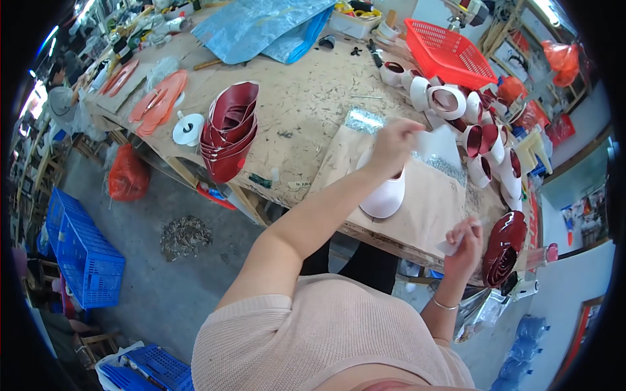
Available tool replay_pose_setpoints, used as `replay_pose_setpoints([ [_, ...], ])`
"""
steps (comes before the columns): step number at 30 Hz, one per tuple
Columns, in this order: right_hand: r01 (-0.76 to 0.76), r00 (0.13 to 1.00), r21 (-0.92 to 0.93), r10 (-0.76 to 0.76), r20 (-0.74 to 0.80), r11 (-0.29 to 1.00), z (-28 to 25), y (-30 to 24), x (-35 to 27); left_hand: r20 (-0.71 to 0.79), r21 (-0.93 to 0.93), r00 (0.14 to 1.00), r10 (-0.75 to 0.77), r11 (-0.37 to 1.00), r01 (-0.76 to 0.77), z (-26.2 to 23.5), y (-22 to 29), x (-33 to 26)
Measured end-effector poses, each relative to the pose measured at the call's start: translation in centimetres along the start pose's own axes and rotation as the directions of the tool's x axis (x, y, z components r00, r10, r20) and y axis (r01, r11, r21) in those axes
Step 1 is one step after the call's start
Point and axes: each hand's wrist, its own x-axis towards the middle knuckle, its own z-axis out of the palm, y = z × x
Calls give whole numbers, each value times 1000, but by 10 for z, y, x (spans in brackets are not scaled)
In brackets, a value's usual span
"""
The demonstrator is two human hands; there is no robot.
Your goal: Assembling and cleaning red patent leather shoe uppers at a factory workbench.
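Observation:
My left hand [393, 144] reaches across the brown work board [424, 208], fingers pinched at the edge of a thin white sheet [433, 144], slightly blurred. Under that forearm lies a white shoe upper [383, 197], its rounded end toward me and its far part hidden by my arm. My right hand [464, 246] is raised near the table's front edge, fingers curled around a small white piece [447, 247]. Just right of it stands a stack of glossy dark red shoe uppers [505, 249].
White, red-lined shoe uppers [479, 140] crowd the table's right side, below a red plastic basket [450, 55]. Another dark red stack [228, 133] stands left, near a white disc [188, 129] and orange-pink sheets [156, 104]. Blue sheeting [261, 29] lies at the back; a blue crate [81, 251] stands on the floor.

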Motion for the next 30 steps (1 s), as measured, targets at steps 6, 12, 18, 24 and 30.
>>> replay_pose_setpoints([
  [6, -6, 999, -675, -24, -35, 738, -12, 27, -12, 339, 273, 815, 471, 779, -564, 18, -32, -20],
  [12, 100, 937, -815, 221, 269, 570, 25, 36, -3, 607, 548, 717, -342, 834, -67, 26, 0, -53],
  [18, -167, 981, -634, 193, -29, 755, 15, 42, 9, 748, 658, 576, -329, 478, -582, 73, 4, 17],
  [24, -300, 906, -630, 421, 48, 716, 5, 31, -1, 838, 383, 526, -146, 844, -376, 42, 10, 37],
  [30, -76, 907, -696, 340, 249, 714, 40, 44, 18, 710, 289, 679, -187, 957, -39, -59, 13, -84],
])
